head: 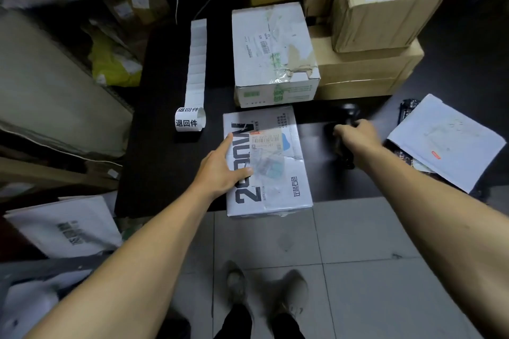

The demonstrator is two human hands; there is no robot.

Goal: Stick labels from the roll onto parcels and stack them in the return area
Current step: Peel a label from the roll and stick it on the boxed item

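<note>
On the black bench (165,69), far left, the label roll (190,120) lies with its strip unrolled away toward the back — printed labels curl at the near end. Just right of it, the left arm stretches forward and the left hand (220,168) rests flat on the top of a white parcel (278,192), fingers (229,140) straight and a little apart, thumb laid across the parcel's lid. That parcel overhangs the bench's near edge, just in front of a bigger white box (272,55). Further right, the right arm reaches out and the right hand (355,135) curls round a dark, blurred object (341,143) — fingers clamped on it.
</note>
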